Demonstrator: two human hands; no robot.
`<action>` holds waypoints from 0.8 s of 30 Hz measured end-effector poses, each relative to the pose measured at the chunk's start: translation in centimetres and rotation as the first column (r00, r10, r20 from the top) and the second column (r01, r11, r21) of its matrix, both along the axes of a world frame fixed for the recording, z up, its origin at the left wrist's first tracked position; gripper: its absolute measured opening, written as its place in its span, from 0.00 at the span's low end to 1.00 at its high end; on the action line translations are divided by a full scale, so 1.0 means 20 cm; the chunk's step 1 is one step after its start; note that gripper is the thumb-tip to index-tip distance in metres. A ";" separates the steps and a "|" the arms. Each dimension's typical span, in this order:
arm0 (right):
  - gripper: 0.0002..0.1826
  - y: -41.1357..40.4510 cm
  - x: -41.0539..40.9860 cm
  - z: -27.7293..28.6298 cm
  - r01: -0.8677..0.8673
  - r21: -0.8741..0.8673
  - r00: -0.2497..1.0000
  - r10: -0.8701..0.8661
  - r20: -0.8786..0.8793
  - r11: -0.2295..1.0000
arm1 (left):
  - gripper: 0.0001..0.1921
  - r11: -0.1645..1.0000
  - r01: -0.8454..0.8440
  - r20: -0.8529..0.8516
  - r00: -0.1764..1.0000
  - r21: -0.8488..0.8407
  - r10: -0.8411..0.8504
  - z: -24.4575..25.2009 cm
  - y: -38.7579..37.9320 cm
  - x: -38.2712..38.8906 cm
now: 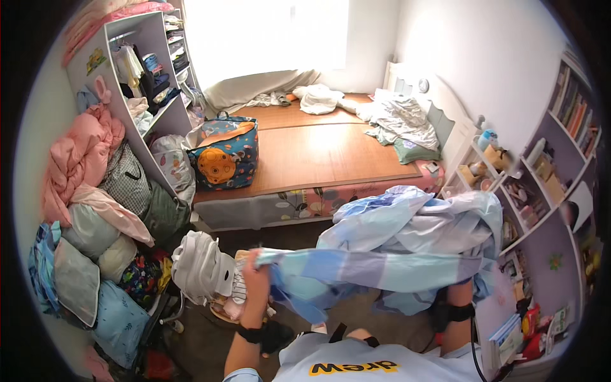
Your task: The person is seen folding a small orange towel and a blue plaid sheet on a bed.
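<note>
My left hand [257, 276] grips one end of a large blue, lavender and pale aqua checked cloth [405, 270], which looks like bedding. The cloth stretches across in front of me to the right, its upper edge drawn nearly level. Most of its bulk is bunched on the right, rising toward the bed's near corner. My right forearm [459, 301] reaches up beneath this bunched part. Fabric covers the right hand, so its fingers are hidden. Loose folds hang down over the dark floor between my arms.
A bed with a brown mat [310, 153] lies ahead, holding a patterned storage bag [224, 153] and crumpled bedding [405, 117]. On the left are an open wardrobe [138, 71], piled quilts and pillows [121, 320], and a white backpack [200, 267]. Shelves [539, 191] line the right wall.
</note>
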State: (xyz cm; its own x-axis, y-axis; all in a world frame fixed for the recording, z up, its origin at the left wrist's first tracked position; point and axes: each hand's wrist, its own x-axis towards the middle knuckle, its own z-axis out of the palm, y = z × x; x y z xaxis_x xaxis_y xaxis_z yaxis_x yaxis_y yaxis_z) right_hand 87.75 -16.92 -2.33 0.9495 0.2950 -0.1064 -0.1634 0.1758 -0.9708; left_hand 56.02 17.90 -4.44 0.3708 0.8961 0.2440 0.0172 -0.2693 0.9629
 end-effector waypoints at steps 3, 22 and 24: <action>0.18 0.07 0.31 0.07 0.013 -0.002 1.000 -0.013 0.012 1.000 | 0.05 0.944 -0.209 0.010 0.977 0.254 0.214 0.18 0.30 0.14; 0.16 1.13 2.36 0.33 -0.304 -0.024 0.953 0.304 -0.016 0.952 | 0.15 0.816 -0.577 0.466 0.714 -0.032 0.523 0.29 1.77 0.49; 0.15 1.20 2.63 0.28 -0.221 -0.039 0.974 0.222 0.037 0.975 | 0.15 0.764 -0.629 0.462 0.640 -0.144 0.614 0.35 1.81 0.60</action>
